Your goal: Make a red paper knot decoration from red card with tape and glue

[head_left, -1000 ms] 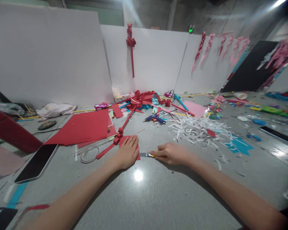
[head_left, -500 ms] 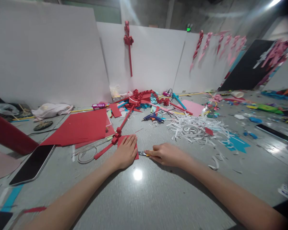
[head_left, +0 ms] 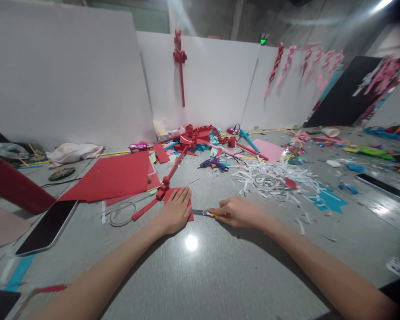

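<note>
My left hand (head_left: 175,211) lies flat with its fingers stretched over a small piece of red paper (head_left: 168,194), pressing it to the grey surface. Much of that paper is hidden under the palm. To its right, my right hand (head_left: 236,211) is closed around the handle of a utility knife (head_left: 202,213) with a bit of yellow. The blade points left, its tip at the paper's right edge. Just beyond my left hand, a red paper ornament with knots and a strip tail (head_left: 162,190) reaches back toward the pile.
Red sheets (head_left: 110,178), a wire-like ring (head_left: 122,214) and a phone (head_left: 46,226) lie to the left. A blue glue gun (head_left: 213,164) sits ahead. White paper shreds (head_left: 276,175) spread at right. White panels (head_left: 203,80) stand behind.
My right hand has shifted a little to the right with the utility knife, and more of the blade shows. My left hand stays pressed on the red paper.
</note>
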Tool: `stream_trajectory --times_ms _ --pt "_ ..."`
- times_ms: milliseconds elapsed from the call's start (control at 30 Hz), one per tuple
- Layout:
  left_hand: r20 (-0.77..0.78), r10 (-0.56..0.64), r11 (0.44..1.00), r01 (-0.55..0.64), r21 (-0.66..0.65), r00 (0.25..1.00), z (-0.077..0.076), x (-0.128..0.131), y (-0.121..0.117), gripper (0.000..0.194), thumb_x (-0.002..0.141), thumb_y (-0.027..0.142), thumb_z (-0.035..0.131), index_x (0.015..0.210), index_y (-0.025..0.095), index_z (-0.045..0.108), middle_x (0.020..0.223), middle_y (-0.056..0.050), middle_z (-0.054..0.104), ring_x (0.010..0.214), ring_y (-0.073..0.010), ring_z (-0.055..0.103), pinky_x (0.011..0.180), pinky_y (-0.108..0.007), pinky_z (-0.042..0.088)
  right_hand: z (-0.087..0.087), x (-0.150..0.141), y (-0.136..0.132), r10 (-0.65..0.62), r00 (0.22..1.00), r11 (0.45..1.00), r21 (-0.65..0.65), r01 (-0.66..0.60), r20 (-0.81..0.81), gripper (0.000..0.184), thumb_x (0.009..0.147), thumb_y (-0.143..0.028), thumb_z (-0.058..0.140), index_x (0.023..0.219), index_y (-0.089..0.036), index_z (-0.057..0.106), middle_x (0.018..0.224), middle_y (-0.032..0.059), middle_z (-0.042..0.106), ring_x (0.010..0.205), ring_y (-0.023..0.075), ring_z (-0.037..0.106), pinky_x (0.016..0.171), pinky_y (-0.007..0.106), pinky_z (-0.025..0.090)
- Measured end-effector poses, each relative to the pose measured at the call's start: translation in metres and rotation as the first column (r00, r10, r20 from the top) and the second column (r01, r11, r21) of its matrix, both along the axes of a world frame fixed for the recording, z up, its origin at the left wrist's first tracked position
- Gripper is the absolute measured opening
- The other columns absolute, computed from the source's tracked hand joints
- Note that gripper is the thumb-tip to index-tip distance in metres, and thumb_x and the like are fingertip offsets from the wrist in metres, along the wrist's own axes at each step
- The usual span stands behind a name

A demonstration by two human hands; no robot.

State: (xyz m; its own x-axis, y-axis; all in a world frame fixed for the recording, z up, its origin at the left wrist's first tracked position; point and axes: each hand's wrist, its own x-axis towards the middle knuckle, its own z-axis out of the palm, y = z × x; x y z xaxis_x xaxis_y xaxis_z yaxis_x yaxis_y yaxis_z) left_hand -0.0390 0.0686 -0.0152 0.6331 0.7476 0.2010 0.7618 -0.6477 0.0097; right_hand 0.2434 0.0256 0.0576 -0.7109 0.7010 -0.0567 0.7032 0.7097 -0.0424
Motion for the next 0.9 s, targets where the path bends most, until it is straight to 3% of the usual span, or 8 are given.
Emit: stream_trajectory --times_ms 333,600,900 --pt "-0.011 0.002 1.000 -0.002 -0.031 1.000 0.002 0.001 -0.001 0.062 0.106 0.033 0.024 0.159 0.002 0.031 0.168 -0.019 0.026 0.158 -0.0286 0.021 0.128 -0.049 0.019 0.001 -0.026 -0.009 -0.052 0.999 0.998 0.036 0.051 0.016 0.039 0.105 -0.040 0.044 0.136 -0.031 0.066 0.086 0.0071 0.073 0.065 0.0158 0.061 0.058 0.029 0.020" --pt "-0.020 -0.001 1.000 0.001 -0.008 1.000 0.003 0.002 -0.001 0.061 0.105 0.033 0.025 0.158 0.003 0.033 0.167 -0.019 0.028 0.157 -0.0288 0.023 0.127 -0.048 0.020 0.011 -0.020 -0.010 -0.067 0.998 0.997 -0.030 0.068 0.021 0.039 0.105 -0.042 0.043 0.130 -0.031 0.070 0.083 0.0072 0.074 0.066 0.0175 0.062 0.059 0.029 0.022" --pt "-0.027 -0.013 0.999 0.014 0.034 1.000 -0.002 0.002 0.000 0.060 0.106 0.032 0.023 0.158 0.003 0.035 0.166 -0.020 0.030 0.156 -0.0295 0.025 0.127 -0.049 0.020 0.000 -0.040 -0.005 -0.182 0.982 0.983 0.024 0.181 0.041 0.043 0.107 -0.044 0.037 0.136 -0.029 0.064 0.092 0.0104 0.075 0.074 0.0207 0.067 0.063 0.029 0.029"
